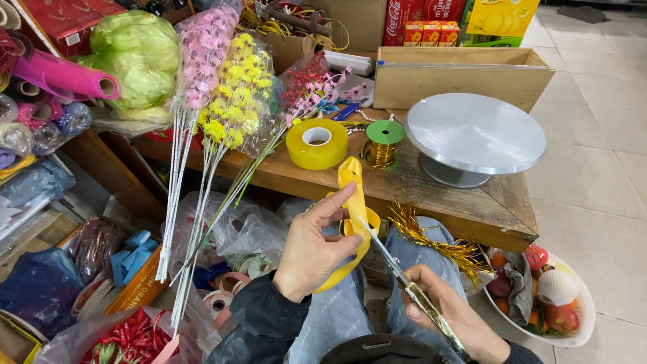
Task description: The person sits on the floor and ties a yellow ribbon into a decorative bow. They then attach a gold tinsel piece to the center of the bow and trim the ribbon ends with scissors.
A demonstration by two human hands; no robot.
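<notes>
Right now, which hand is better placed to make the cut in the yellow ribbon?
Right. The right hand holds the scissors, whose blade tip lies against the yellow ribbon. The left hand is busy pinching the ribbon upright, so it likely just steadies.
</notes>
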